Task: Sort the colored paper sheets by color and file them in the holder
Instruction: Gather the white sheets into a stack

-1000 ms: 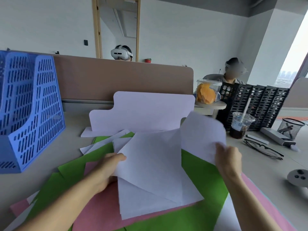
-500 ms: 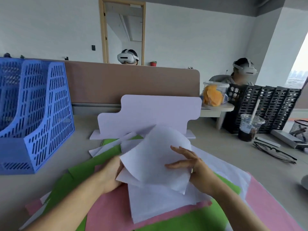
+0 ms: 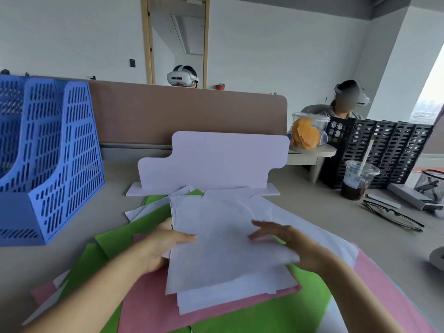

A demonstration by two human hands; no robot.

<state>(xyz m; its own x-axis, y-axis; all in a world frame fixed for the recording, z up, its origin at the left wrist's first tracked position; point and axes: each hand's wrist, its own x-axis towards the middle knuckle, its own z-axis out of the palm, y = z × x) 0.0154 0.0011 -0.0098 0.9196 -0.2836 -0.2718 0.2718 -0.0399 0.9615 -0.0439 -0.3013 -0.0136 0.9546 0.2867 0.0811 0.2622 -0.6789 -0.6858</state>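
A loose stack of white sheets [image 3: 223, 255] lies on top of pink sheets [image 3: 149, 306] and green sheets [image 3: 120, 236] spread over the desk. My left hand [image 3: 161, 248] grips the stack's left edge, thumb on top and fingers underneath. My right hand [image 3: 286, 239] rests on the top white sheet with its fingers straight and spread. The blue perforated file holder [image 3: 48, 159] stands at the left of the desk, apart from the papers.
A white cardboard stand [image 3: 213, 162] sits upright just behind the papers. At the right are an iced drink cup with a straw [image 3: 358, 179], glasses [image 3: 394, 217], a black mesh rack [image 3: 386, 152] and a pen cup [image 3: 432, 183]. A brown partition [image 3: 168, 114] closes the back.
My right hand brought a lifted white sheet from the right over onto the stack and now lies flat on it. My left hand kept its hold on the stack's left edge.
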